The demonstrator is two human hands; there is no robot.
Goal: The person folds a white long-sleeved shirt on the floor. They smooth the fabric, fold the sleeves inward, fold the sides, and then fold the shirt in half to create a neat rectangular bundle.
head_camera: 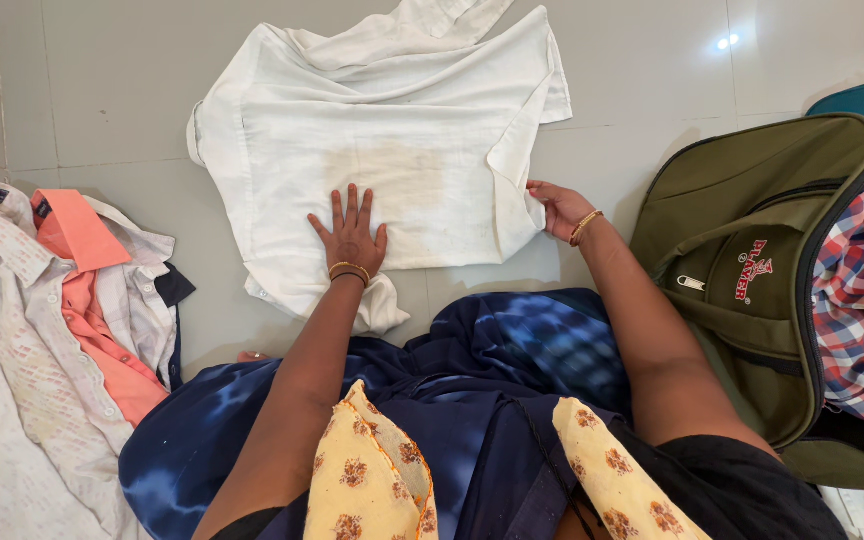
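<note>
My left hand lies flat and open on the white shirt; my right hand pinches its folded edge.

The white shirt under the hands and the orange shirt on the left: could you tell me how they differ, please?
The white shirt is spread flat on the floor, with the left hand pressing it and the right hand gripping its edge; the orange shirt lies untouched in a heap on a pale patterned shirt. The white shirt shows a yellowish stain; the orange shows none. Both lie on the floor.
</note>
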